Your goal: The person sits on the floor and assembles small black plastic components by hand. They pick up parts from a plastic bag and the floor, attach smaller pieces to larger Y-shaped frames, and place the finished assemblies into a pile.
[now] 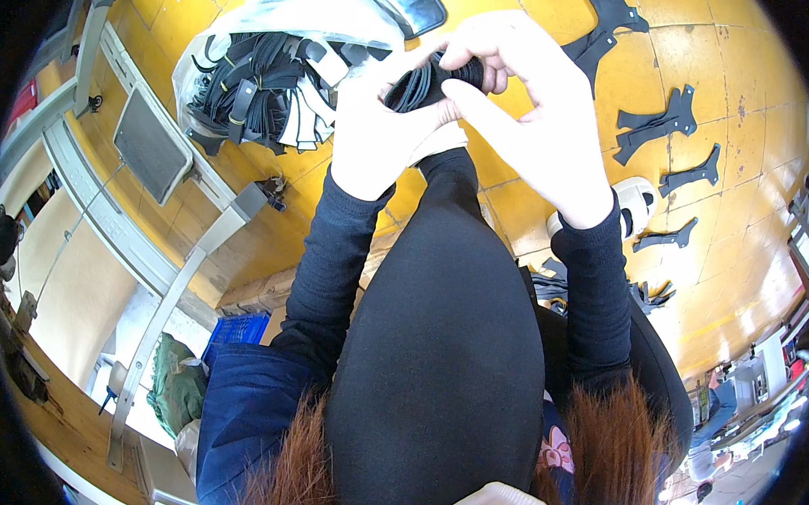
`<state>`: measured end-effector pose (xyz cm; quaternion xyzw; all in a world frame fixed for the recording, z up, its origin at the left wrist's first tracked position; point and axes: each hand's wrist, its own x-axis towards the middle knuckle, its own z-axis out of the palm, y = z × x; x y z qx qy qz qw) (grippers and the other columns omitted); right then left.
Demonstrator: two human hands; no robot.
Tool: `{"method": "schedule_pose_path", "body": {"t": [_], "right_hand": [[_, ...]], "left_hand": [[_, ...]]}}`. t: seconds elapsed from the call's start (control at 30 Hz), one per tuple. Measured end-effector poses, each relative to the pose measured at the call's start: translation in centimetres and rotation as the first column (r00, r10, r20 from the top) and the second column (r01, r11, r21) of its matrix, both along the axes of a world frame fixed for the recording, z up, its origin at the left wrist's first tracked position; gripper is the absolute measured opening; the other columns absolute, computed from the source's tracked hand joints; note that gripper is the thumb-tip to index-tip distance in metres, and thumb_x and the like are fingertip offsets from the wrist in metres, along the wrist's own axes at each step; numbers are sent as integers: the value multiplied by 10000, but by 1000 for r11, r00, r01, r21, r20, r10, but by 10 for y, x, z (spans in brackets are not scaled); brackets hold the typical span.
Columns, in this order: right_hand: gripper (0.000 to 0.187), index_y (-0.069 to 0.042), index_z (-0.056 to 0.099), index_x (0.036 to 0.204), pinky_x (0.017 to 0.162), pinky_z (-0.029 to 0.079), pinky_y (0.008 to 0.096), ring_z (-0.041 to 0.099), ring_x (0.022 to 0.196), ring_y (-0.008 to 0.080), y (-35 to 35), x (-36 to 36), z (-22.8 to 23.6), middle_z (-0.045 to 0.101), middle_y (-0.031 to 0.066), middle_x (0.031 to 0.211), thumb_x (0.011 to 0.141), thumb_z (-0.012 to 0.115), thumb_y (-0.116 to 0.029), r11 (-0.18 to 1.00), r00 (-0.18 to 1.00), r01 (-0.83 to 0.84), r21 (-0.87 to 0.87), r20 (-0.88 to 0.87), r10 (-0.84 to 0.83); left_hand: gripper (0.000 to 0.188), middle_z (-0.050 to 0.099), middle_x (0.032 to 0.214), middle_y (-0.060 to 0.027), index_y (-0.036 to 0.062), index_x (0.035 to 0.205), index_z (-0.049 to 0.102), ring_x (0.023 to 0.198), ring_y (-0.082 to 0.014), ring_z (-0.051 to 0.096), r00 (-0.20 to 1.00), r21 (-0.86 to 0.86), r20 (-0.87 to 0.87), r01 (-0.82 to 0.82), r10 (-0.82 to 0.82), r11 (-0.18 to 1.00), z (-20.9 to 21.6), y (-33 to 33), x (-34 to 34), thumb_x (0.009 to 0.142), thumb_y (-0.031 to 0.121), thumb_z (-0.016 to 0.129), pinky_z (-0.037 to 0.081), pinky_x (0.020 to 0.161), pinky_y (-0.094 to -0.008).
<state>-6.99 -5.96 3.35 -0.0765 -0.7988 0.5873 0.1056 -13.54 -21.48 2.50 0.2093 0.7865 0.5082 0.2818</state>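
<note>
We have the black strap bundle point(418, 90) between our left hand point(371, 134) and right hand point(544, 114), fingers closed around it, its long axis sloping from near left to far right

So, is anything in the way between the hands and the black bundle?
No, nothing I can see. The left hand and right hand are already on the bundle, with their fingers around it. The bag is off to the left, not in between.
</note>
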Motion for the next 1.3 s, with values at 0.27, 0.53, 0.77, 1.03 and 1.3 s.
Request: {"method": "schedule_pose_path", "body": {"t": [0.27,0.53,0.77,1.03,1.3], "right_hand": [[156,-70,657,897,626,400,213,505,705,93,-2,1,0,610,31,971,750,705,-75,997,999,1,73,-53,3],[156,-76,654,905,629,406,216,504,713,93,-3,-1,1,614,29,988,756,698,-75,997,999,-6,82,-36,9],[163,-96,667,924,648,444,216,563,797,104,-5,-2,1,610,27,1032,768,679,-49,1000,998,-9,27,-56,11],[169,-104,678,936,662,485,232,603,825,131,-5,-1,-3,607,24,1041,780,667,-40,999,999,-21,28,-36,22],[166,-89,670,926,681,494,239,606,823,145,-6,-2,-5,596,47,1059,772,667,-28,999,997,-20,49,-75,23]], "left_hand": [[535,665,1009,-117,4,1206,579,897,-146,630,997,-11,-71,27,-27,1000,-4,-1,0,731,151,774,495,813,-264],[526,663,1010,-120,-1,1201,578,906,-148,629,999,25,28,-48,47,999,-5,0,3,725,125,763,496,819,-268],[527,664,1010,-116,0,1190,583,911,-152,630,999,28,-35,11,-10,1000,-7,-2,0,722,149,772,500,815,-268],[516,666,1011,-100,5,1189,584,903,-143,631,999,29,7,-33,33,999,-8,-1,0,726,139,768,501,804,-262],[546,661,1044,-110,16,1210,577,931,-164,638,999,51,35,-40,38,998,-10,-2,1,716,135,778,502,819,-267]]}}
